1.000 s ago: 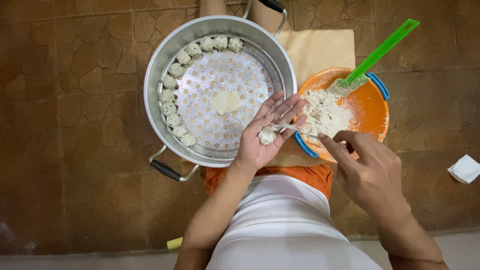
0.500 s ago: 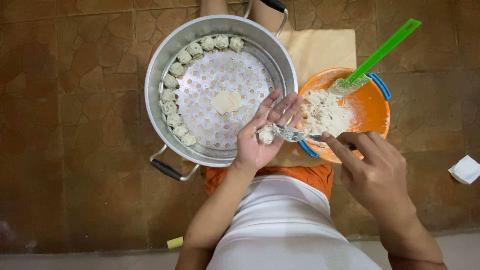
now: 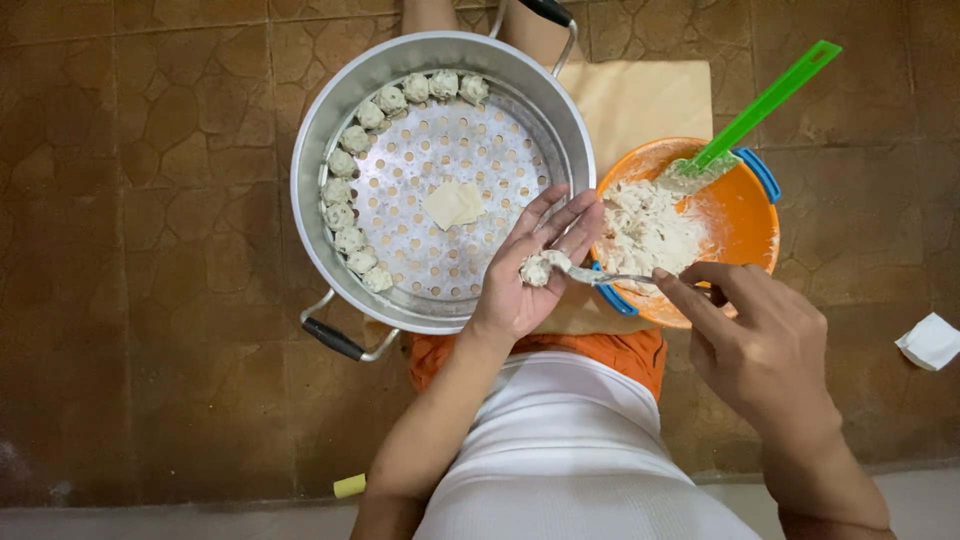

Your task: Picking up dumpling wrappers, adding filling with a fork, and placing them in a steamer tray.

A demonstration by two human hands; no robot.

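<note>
The left hand (image 3: 520, 280) lies palm up just beside the steamer (image 3: 440, 180), at its near right rim, fingers spread wide and loose. A small pale dumpling (image 3: 537, 269) sits cupped at the base of those fingers, resting rather than gripped. The right hand (image 3: 760, 350), further right of the steamer, pinches the handle of a thin metal spoon (image 3: 610, 277) between thumb and fingertips; the spoon's tip touches the dumpling.

The dumpling looks light, soft and moist, likely sticky and easily dented, so it seems best carried in the cupped palm or lifted by its sides with gentle fingertips, not squeezed from the top. The filling would probably smear under pressure.

Inside the steamer, finished dumplings (image 3: 350, 190) line the left and far wall on the perforated tray, and a pale square wrapper (image 3: 452, 204) lies near the middle. Right of the steamer stands an orange bowl (image 3: 745, 215) of whitish filling (image 3: 645, 228) with a green spatula (image 3: 760, 110) leaning in it. A white scrap (image 3: 930, 342) lies well to the right on the brown tile floor (image 3: 150, 250)
</note>
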